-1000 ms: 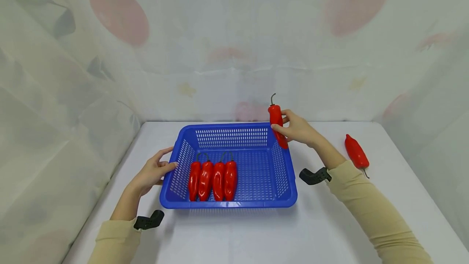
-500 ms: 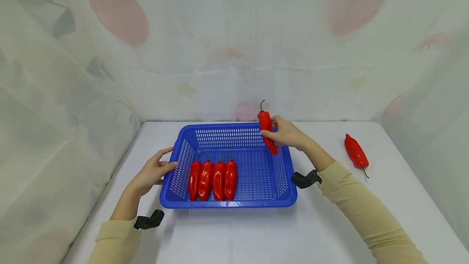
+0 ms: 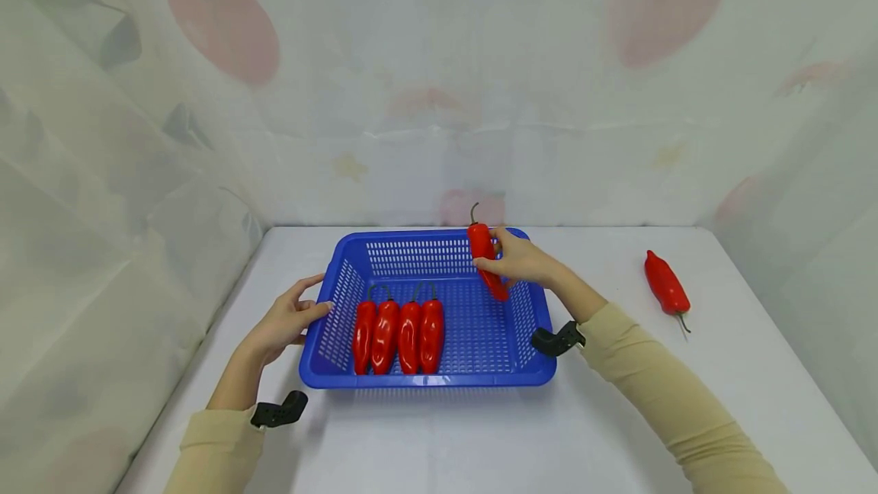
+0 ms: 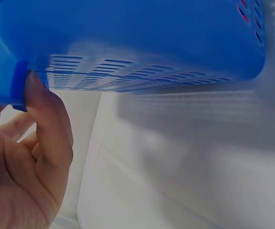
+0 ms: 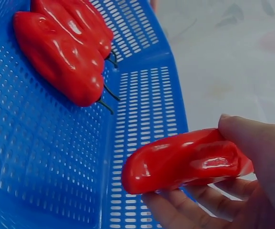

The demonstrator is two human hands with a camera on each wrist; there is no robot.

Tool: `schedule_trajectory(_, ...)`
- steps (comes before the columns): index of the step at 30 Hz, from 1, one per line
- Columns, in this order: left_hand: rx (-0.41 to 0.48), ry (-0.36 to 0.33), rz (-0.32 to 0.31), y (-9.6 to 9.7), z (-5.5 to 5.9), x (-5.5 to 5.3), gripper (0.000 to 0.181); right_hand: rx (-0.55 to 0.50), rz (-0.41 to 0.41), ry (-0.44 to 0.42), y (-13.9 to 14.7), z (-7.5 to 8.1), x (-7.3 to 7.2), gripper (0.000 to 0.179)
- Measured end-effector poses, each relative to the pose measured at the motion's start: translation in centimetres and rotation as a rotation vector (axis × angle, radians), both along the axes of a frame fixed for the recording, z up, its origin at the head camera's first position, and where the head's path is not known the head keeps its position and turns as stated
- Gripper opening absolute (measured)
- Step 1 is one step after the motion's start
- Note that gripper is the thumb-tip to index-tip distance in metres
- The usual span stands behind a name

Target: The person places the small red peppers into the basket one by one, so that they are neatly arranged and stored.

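Observation:
My right hand [image 3: 524,259] holds a red chili pepper [image 3: 481,244] between thumb and fingers, stem up and slightly tilted, over the right part of a blue plastic basket [image 3: 439,382]. In the right wrist view that held pepper [image 5: 185,160] lies across the fingers, its tip end pointing into the basket. At the basket's left side, my left hand [image 3: 283,322] grips the rim, a thumb on the edge. Several red peppers [image 3: 408,338] lie side by side in the left half of the basket, stems toward the back wall.
Another red pepper [image 3: 667,284] lies on the white table [image 3: 617,418] to the right, its stem toward the front. A pale printed curtain [image 3: 439,158] hangs behind the table and along both sides. Black wrist devices [image 3: 281,411] sit at both cuffs.
The right hand has moved left and down with the pepper, from the basket's right rim to over its inside. The left hand and the basket stay in place.

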State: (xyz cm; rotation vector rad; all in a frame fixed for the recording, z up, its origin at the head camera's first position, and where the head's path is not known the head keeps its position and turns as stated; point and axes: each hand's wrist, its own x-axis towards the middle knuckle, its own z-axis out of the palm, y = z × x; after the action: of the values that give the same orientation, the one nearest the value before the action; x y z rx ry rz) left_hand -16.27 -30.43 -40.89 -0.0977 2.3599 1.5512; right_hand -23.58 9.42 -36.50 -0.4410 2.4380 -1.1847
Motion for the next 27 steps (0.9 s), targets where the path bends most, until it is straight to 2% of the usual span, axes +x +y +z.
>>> schedule_trajectory(5,-0.003,-0.005,0.005,0.0,0.0,0.0,0.073,0.061,0.017,-0.052,-0.6,-0.6,0.1,0.069)
schedule_trajectory(12,-0.004,-0.010,0.004,0.0,0.0,0.0,0.072,0.109,0.023,-0.123,-1.6,-1.2,0.3,0.063)
schedule_trajectory(24,-0.018,-0.010,0.010,0.2,0.2,0.1,0.073,0.176,0.045,-0.162,-3.5,-2.8,0.4,0.056)
schedule_trajectory(27,-0.009,-0.014,0.007,0.5,1.0,0.4,0.072,0.214,0.052,-0.170,-3.9,-3.2,0.4,0.055)
